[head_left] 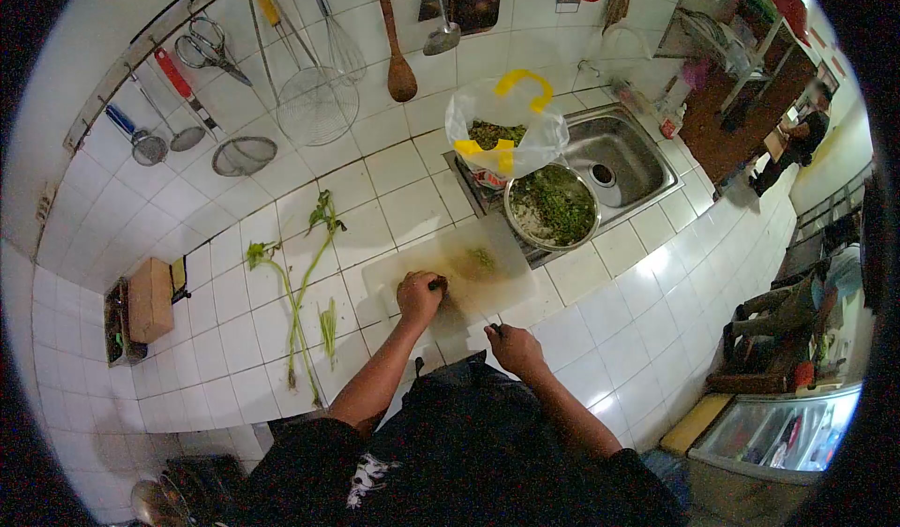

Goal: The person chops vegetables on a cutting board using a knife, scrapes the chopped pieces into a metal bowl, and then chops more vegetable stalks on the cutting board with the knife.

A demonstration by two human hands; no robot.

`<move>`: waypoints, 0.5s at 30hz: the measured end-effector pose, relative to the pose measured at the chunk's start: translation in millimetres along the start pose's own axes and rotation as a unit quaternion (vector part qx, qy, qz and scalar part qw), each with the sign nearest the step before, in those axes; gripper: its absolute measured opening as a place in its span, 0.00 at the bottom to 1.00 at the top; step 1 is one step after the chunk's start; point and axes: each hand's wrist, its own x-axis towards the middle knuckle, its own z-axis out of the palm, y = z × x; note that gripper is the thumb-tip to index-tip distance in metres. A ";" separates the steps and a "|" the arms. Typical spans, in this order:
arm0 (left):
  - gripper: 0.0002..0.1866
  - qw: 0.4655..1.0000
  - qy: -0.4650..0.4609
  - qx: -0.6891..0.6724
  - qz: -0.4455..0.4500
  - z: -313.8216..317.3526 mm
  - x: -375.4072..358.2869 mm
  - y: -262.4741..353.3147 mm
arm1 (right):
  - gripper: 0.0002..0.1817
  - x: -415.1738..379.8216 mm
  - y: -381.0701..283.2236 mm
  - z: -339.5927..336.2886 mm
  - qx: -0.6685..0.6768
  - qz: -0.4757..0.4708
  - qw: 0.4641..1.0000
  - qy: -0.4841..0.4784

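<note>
My left hand [421, 299] is closed on the left part of a pale cutting board [511, 288], with a small dark thing at its fingertips that I cannot make out. At the board's front edge, my right hand [517, 351] grips the black handle of a knife [494, 327], its blade hardly visible. A little chopped green [481, 258] lies toward the back of the board. Left of it, long leafy celery stalks [298, 307] and a short bunch of cut stems [327, 332] rest on the tiles. Beyond the board stands a metal bowl [508, 222] of chopped greens.
A plastic bag [536, 143] with yellow handles holds greens behind the bowl, beside the steel sink [656, 157]. Strainers, scissors [208, 49] and a wooden spoon [401, 77] hang on the wall. A brown box [150, 309] stands far left. Another person [804, 138] is at far right.
</note>
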 end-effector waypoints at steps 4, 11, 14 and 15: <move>0.09 1.000 0.014 -0.008 0.013 0.6 -0.2 -2.1 | 0.31 0.7 -4.8 -1.3 0.011 -0.013 1.000 -0.001; 0.10 1.000 0.004 0.019 0.012 1.9 -3.4 2.3 | 0.31 20.6 -4.4 1.7 0.012 -0.079 0.997 -0.024; 0.10 1.000 0.004 0.007 0.015 -1.9 -3.1 1.4 | 0.31 15.0 -0.7 1.1 0.007 -0.042 0.999 -0.014; 0.10 1.000 0.003 -0.003 0.015 -5.3 -3.0 4.9 | 0.30 11.6 5.8 -0.5 0.000 -0.032 0.999 0.001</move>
